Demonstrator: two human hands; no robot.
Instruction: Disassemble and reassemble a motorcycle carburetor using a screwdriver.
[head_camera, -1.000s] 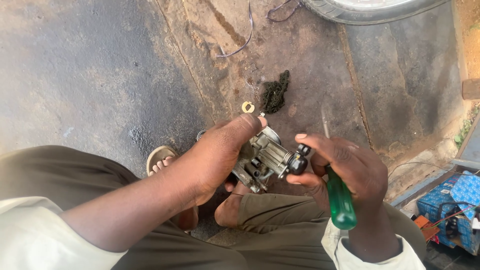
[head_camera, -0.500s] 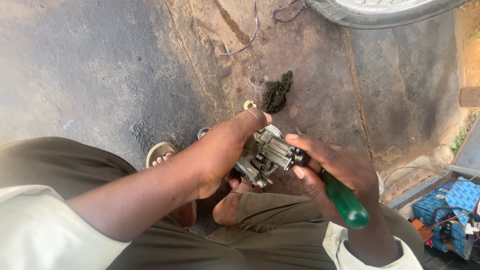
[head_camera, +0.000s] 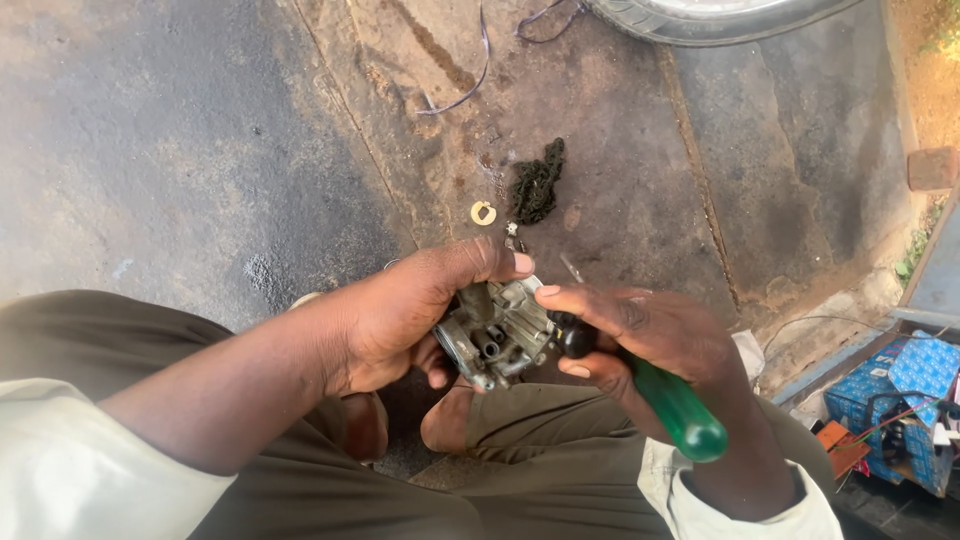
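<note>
left hand (head_camera: 400, 315) gripping carburetor (head_camera: 495, 335), right hand (head_camera: 650, 335) holding screwdriver (head_camera: 680, 410)

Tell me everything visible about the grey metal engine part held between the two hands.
The grey metal engine part looks like cast metal, dull and grimy, with a round opening at its lower left, several short tubes and small fittings on its face. It is held tilted above the person's lap. The left hand cups it from the left, thumb over its top. The right hand touches its right side while holding a green-handled screwdriver, whose dark end meets the part. Its underside is hidden.
</note>
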